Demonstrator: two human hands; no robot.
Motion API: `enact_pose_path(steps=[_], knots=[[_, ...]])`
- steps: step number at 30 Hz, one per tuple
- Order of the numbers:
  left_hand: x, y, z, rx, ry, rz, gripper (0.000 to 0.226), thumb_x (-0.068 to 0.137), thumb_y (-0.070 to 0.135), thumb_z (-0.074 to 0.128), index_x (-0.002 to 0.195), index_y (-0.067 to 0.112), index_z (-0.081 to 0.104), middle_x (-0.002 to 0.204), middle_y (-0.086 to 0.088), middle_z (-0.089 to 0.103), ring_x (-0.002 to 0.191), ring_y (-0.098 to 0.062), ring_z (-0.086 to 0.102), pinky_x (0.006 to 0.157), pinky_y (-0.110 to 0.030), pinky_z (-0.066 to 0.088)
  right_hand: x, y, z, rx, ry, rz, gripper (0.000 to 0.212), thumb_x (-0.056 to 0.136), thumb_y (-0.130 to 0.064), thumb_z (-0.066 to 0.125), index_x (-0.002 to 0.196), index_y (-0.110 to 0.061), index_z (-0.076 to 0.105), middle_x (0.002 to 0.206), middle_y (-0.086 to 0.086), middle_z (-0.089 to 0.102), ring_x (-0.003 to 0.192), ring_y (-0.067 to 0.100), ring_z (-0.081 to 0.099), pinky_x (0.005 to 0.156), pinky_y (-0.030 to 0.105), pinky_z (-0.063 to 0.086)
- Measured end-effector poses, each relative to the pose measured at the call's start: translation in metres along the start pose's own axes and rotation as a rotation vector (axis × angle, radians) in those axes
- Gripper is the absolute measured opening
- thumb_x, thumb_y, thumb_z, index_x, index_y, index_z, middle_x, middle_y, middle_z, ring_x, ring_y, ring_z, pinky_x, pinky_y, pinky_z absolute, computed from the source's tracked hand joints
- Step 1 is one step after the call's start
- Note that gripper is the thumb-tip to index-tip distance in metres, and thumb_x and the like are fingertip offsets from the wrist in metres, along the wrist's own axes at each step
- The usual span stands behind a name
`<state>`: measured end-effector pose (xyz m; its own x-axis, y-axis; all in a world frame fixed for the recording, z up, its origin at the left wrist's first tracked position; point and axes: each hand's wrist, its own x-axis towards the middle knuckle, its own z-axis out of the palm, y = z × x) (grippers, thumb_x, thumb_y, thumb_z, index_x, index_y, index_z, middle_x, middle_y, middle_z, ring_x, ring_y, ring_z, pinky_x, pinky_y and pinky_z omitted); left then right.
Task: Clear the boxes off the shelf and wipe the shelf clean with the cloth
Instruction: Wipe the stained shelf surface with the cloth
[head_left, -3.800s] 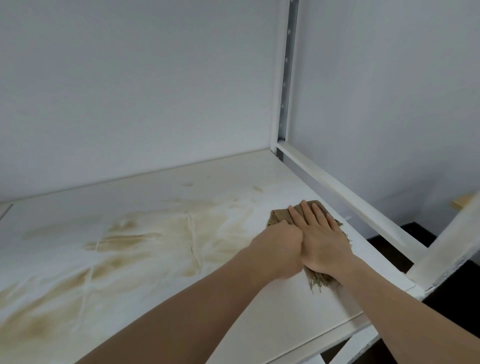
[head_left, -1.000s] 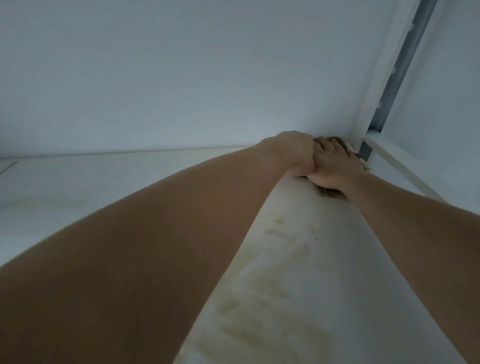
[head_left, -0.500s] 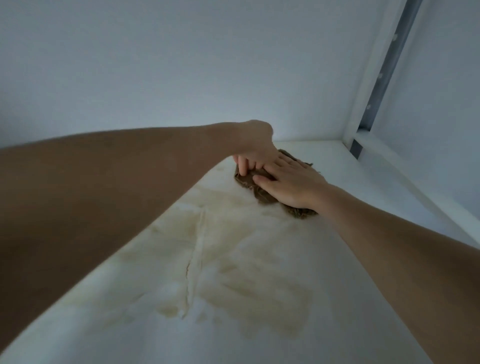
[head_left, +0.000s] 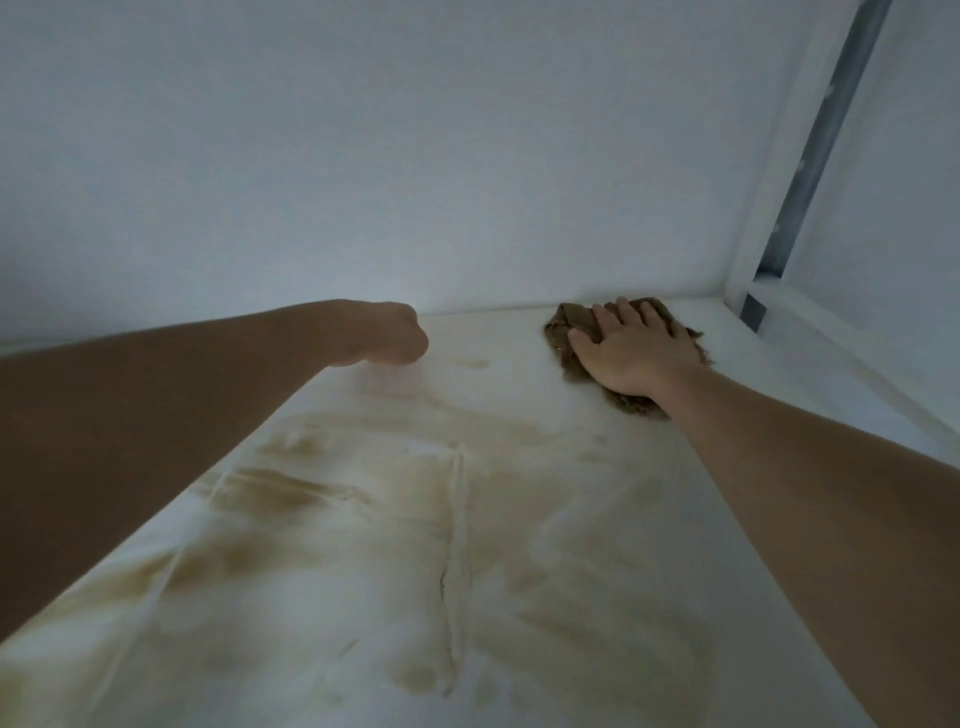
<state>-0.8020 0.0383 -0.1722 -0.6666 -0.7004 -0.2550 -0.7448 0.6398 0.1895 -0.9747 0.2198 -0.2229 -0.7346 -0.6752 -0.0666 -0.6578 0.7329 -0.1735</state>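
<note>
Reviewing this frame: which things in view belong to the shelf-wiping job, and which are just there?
Job:
cloth, under the right hand
shelf, with brown stains
left hand, off the cloth

Just there:
wall
post

No boxes in view.

Looked like a storage corner, perhaps in a stockroom or utility room, though not possible to say for certain. Seen from inside a white shelf (head_left: 519, 597) of a rack: a flat board marked with tan stains (head_left: 322, 499) across its middle. Behind the shelf, a plain pale wall (head_left: 363, 156). At the shelf's back right corner, a white upright post (head_left: 769, 208) with a grey slotted metal strip (head_left: 826, 135) beside it. Along the shelf's right edge, a white rail (head_left: 852, 353).
</note>
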Motion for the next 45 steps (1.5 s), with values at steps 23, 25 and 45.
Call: enact_pose_path(steps=[23, 25, 45], knots=[[-0.003, -0.032, -0.013, -0.007, -0.041, 0.129, 0.054, 0.090, 0.000, 0.040, 0.130, 0.032, 0.057, 0.141, 0.004, 0.047, 0.124, -0.022, 0.047, 0.107, -0.036, 0.040, 0.014, -0.062, -0.001, -0.085, -0.027, 0.062, 0.067, 0.101, -0.049, 0.014, 0.155, -0.011, 0.005, 0.161, 0.014, -0.004, 0.148, 0.034, -0.004, 0.119, 0.050, 0.000], [-0.008, -0.031, -0.012, -0.012, -0.017, 0.115, 0.053, 0.092, 0.003, 0.034, 0.130, 0.033, 0.057, 0.143, 0.005, 0.044, 0.127, -0.021, 0.043, 0.106, -0.027, 0.036, 0.012, -0.086, 0.005, -0.085, -0.024, -0.007, 0.067, 0.101, -0.049, 0.015, 0.155, -0.011, 0.005, 0.161, 0.014, -0.003, 0.148, 0.033, -0.002, 0.120, 0.050, 0.001], [-0.031, 0.007, -0.009, -0.149, 0.222, 0.152, 0.043, 0.085, 0.003, 0.045, 0.123, 0.014, 0.061, 0.135, -0.004, 0.051, 0.120, -0.021, 0.051, 0.093, -0.028, 0.047, -0.003, 0.041, -0.004, -0.025, 0.028, 0.083, 0.060, 0.099, -0.056, 0.011, 0.155, -0.034, 0.004, 0.163, -0.002, -0.005, 0.150, 0.020, -0.002, 0.121, 0.046, 0.001]])
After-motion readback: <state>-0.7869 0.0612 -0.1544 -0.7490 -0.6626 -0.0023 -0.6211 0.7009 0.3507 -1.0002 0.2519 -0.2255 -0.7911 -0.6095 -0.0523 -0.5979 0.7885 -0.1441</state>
